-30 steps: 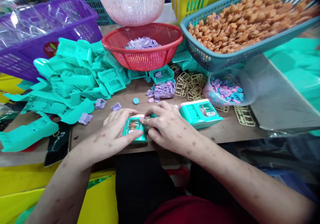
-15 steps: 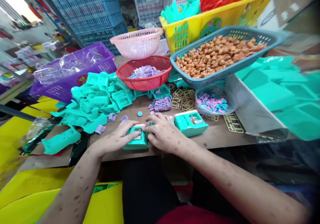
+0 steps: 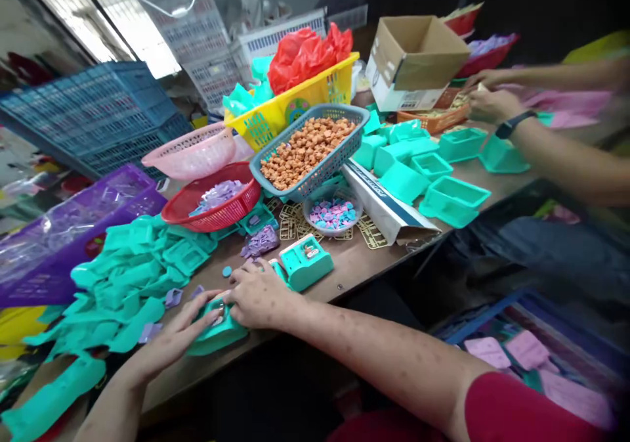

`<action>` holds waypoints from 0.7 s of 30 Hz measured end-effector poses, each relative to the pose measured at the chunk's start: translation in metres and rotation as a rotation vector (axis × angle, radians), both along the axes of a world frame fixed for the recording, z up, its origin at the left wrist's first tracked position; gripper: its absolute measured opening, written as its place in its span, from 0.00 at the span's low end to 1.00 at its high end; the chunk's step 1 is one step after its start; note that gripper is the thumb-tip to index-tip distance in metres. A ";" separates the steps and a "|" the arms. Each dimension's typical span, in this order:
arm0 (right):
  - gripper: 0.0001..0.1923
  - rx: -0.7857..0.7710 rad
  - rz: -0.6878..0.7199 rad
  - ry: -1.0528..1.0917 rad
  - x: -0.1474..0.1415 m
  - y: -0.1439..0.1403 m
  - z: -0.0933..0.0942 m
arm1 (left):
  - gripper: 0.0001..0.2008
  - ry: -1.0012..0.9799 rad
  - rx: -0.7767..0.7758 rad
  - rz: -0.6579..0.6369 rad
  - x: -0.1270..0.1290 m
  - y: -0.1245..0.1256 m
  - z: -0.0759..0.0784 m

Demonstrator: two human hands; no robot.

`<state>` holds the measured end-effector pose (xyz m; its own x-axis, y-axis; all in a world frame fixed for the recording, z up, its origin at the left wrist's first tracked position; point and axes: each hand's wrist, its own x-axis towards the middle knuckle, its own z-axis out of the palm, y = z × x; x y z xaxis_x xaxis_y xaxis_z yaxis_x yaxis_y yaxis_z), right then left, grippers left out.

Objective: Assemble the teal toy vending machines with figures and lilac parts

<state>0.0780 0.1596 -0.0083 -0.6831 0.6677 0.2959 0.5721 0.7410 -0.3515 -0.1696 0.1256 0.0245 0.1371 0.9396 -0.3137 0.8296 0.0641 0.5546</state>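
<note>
Head view, left to right: the left hand (image 3: 174, 333) lies flat against the teal toy case (image 3: 215, 330) at the table's (image 3: 354, 265) near edge, the right hand (image 3: 256, 295) presses its right end, fingers curled, both hands touching it.

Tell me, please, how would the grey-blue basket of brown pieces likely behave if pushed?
The basket sits tilted on other things, so it could tip. Its brown pieces are heaped loose, so they would probably shift or spill. It looks fairly heavy for thin plastic.
</note>
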 end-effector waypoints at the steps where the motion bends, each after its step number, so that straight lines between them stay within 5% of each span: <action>1: 0.16 -0.009 -0.003 0.007 -0.001 0.000 0.001 | 0.39 0.008 -0.015 0.023 0.002 -0.001 0.002; 6: 0.15 -0.021 -0.006 0.074 0.006 0.000 0.008 | 0.41 0.018 -0.099 0.037 0.010 -0.004 0.010; 11: 0.19 -0.066 0.212 0.531 0.085 -0.034 0.013 | 0.40 0.225 0.029 -0.015 0.005 0.007 0.025; 16: 0.18 -0.716 0.384 0.794 0.169 -0.101 -0.052 | 0.30 0.304 0.300 -0.083 0.053 0.062 0.046; 19: 0.20 -0.978 0.247 0.545 0.179 -0.125 -0.104 | 0.22 0.348 0.313 -0.199 0.097 0.118 0.038; 21: 0.27 -1.017 0.259 0.339 0.175 -0.129 -0.125 | 0.20 0.364 0.277 -0.264 0.119 0.152 0.024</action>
<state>0.2534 0.0305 -0.1330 -0.8246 0.5545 -0.1122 0.1999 0.1000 -0.9747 -0.0507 0.2772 0.0489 0.3085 0.9423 -0.1302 0.9398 -0.2809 0.1945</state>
